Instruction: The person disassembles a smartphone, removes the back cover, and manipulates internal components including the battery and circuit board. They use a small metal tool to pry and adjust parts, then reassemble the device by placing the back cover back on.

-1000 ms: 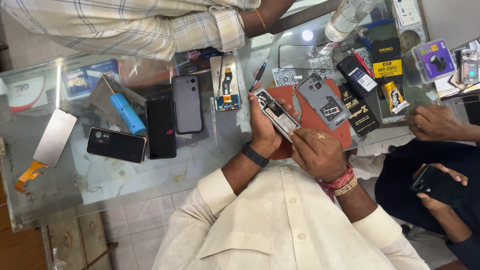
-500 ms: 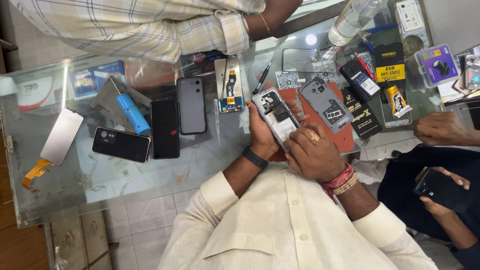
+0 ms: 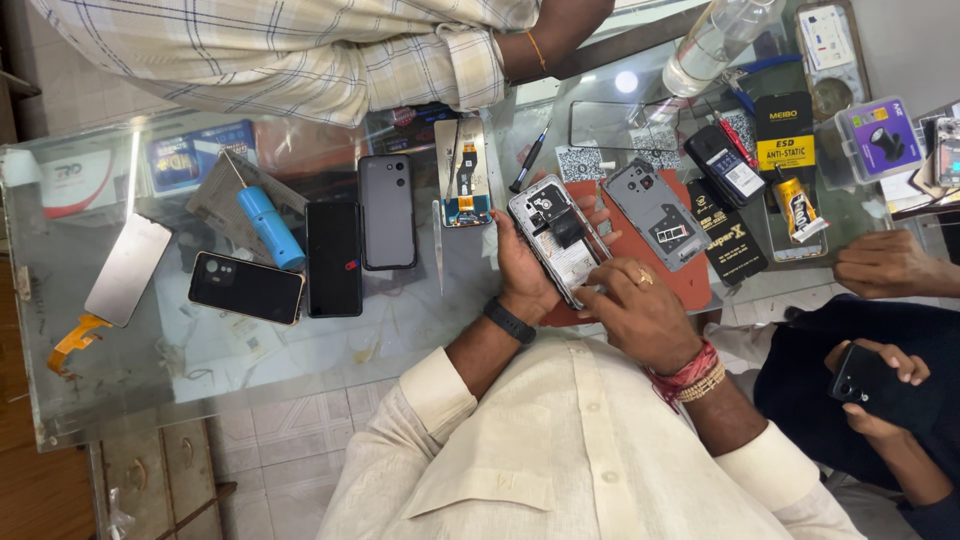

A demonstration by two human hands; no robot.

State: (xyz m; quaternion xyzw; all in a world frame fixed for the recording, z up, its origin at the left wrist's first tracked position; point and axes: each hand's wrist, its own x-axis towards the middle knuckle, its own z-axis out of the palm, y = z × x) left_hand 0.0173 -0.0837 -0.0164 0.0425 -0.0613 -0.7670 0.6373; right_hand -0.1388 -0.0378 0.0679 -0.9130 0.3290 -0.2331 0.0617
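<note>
Black-and-yellow package (image 3: 783, 130) beside purple box (image 3: 880, 135).

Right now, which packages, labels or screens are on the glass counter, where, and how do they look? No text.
Black box with yellow band: far right, upright rectangle.
Clear case with purple card: right edge, squarish.
Black pouch with gold print: right of the red mat.
Blue-white packet: under the glass, far left.
Dark phone screen: left of centre, blank.

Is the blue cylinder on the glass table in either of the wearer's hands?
No. The blue cylinder lies on the glass table, apart from both hands, which hold the opened phone.
</note>
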